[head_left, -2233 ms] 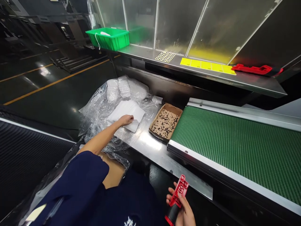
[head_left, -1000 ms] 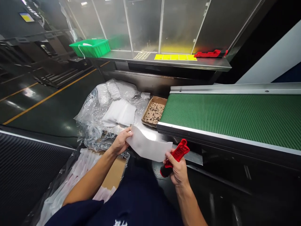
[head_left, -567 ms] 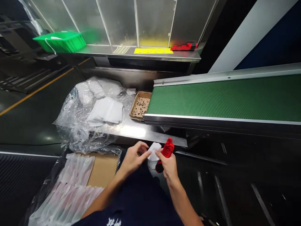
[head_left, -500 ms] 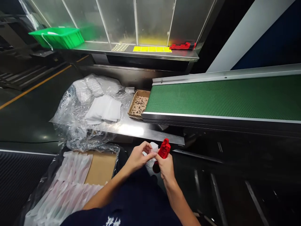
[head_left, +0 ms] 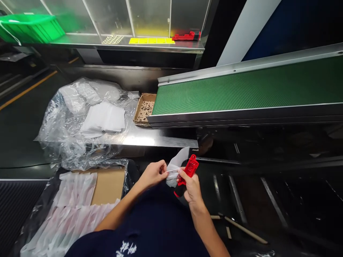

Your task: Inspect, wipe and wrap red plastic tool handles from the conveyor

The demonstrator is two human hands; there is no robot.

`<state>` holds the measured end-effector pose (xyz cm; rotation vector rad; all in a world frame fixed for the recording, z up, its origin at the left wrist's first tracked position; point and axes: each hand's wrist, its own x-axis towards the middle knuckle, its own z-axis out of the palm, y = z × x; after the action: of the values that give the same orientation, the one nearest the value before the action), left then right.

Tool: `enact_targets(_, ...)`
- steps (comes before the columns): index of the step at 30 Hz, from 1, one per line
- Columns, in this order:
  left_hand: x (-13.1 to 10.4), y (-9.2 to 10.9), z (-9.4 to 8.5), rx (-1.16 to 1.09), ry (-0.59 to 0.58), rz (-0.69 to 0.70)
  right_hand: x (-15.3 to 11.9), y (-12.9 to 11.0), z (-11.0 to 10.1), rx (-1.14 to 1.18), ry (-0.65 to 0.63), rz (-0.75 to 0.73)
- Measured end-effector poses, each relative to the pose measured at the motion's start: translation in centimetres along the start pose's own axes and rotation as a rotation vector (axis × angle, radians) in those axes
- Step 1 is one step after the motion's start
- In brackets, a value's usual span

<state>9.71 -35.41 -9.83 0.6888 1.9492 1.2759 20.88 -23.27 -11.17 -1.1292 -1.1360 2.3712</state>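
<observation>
My left hand (head_left: 154, 174) pinches the mouth edge of a thin white pouch (head_left: 180, 157), which stands up limp and partly opened between my hands. My right hand (head_left: 193, 188) is closed round a red and black handle-shaped plastic part (head_left: 191, 166), its red end pointing up and away. The right thumb and forefinger also reach the pouch's edge. The part is beside the pouch, outside it. A fanned stack of similar white pouches (head_left: 104, 119) lies on clear plastic film (head_left: 57, 121) on the metal bench beyond my left hand.
A lined carton (head_left: 109, 185) at lower left holds rows of white pouches (head_left: 77, 221) with reddish contents. A green conveyor belt (head_left: 227, 89) runs right, beside a small cardboard tray (head_left: 139, 116) of dark bits. The shelf (head_left: 88, 41) carries a green bin (head_left: 32, 28) and another red part (head_left: 186, 36).
The crumpled pouch has been spread out and now stands taller between my hands. The red part has tilted further right in my right hand. The camera view has shifted rightward and down.
</observation>
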Motion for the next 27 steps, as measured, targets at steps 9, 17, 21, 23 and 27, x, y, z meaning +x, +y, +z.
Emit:
enact_targets(9,2.0,0.0,1.4,0.393,0.198,0.160,-0.1,-1.2,-2.7,0.098,-0.089,0.082)
enact_targets(17,5.3,-2.8,3.5,0.622,0.277,0.291,-0.2,-1.3,-4.3,-0.040,-0.258,0.178)
enact_targets(21,5.4,-3.3,4.5,0.651,0.317,0.397,0.2,-0.6,-4.8,-0.150,-0.265,0.202)
enact_targets(23,5.2,-3.4,4.9,0.660,0.316,0.459,0.4,-0.2,-5.0,-0.197,-0.256,0.203)
enact_targets(27,4.7,-3.7,5.6,0.684,0.277,0.593,0.6,0.5,-5.5,-0.310,-0.224,0.190)
